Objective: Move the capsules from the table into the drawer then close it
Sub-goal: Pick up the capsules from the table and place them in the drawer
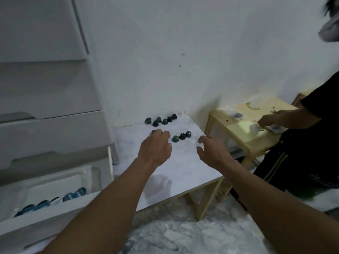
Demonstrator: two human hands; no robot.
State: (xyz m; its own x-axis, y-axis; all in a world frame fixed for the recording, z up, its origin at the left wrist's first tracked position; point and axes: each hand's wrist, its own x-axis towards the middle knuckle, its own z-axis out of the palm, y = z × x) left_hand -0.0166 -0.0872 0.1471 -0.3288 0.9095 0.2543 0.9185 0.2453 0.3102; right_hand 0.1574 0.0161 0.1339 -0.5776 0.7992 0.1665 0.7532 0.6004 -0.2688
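Reaching across the tabletop (183, 167), the left hand (156, 146) curls over one capsule (153, 132), grip impossible to tell, while the right hand (211, 151) hovers loosely spread and empty beside three capsules (182, 136), probably because the open drawer (55, 206) sits leftward.

Capsules (165, 121) lie far back on the table (185, 162); the drawer (47, 217), holding more, stands to its left
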